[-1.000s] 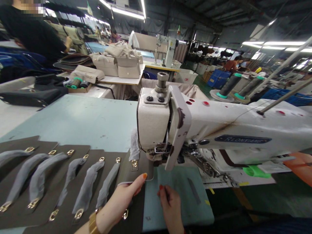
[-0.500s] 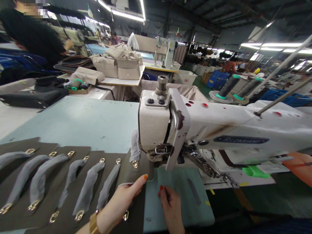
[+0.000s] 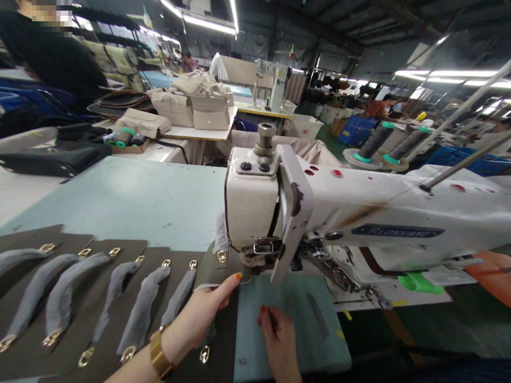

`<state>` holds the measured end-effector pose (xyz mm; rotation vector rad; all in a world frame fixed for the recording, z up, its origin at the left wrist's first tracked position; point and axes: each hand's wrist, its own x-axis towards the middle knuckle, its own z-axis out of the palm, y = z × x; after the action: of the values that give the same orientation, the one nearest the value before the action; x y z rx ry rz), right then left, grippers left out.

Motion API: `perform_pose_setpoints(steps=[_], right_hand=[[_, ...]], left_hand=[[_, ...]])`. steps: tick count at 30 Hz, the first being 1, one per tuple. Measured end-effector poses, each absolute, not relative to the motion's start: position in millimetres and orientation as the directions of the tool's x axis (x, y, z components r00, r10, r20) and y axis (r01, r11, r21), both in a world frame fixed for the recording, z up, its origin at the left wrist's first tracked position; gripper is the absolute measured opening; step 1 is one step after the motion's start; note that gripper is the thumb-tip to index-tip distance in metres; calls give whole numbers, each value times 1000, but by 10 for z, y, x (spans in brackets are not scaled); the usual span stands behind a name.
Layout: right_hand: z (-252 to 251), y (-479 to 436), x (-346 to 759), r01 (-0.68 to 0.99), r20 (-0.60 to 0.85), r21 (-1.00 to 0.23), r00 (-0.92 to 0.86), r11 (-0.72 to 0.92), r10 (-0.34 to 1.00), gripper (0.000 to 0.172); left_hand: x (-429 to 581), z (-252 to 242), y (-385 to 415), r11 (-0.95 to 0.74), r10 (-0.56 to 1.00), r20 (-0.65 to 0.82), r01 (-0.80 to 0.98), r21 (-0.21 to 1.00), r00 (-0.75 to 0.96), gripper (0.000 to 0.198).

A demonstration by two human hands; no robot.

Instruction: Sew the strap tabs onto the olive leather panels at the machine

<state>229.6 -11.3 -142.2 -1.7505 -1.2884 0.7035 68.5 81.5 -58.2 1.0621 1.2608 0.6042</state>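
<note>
Brown panel [image 3: 235, 266] at the sewing machine [image 3: 253, 202], left hand [image 3: 205, 311] pinching its edge, right hand [image 3: 278, 335] curled closed, contents unclear: stitching, seemingly, and steady guiding's needed next.

— What colour on the panel [image 3: 209, 274] at the left hand [image 3: 203, 314]?
— Plain dark grey-brown, as on the laid-out panels [image 3: 131, 247]. Gold on the buckles [image 3: 128, 354], cloudy grey-white on the wrapped straps [image 3: 138, 306].
— And on the nails?
— Orange on the left thumbnail [image 3: 238, 276], red at the right hand [image 3: 279, 340]. Gold again on the watch [image 3: 160, 354].
— On the sewing machine [image 3: 251, 207]?
— Off-white, streaked rusty brown along the arm; dark blue on the nameplate [image 3: 398, 231], with pale lettering.
— On the tabletop [image 3: 159, 202]?
— Pale blue-green, flecked darker.
— Farther back?
— Dark grey on the thread cones [image 3: 377, 139], ringed in green; probably beige on the bags [image 3: 211, 111], though hard to judge in that soft distance.
</note>
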Motion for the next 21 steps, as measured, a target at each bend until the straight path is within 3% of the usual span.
perform_pose_setpoints(steps=[21], right_hand=[[-1484,-148,2307,486,65,-869,287,-87,956,44]], left_hand=[[720,-490,1066,381,897,-404,150,912,178,47]])
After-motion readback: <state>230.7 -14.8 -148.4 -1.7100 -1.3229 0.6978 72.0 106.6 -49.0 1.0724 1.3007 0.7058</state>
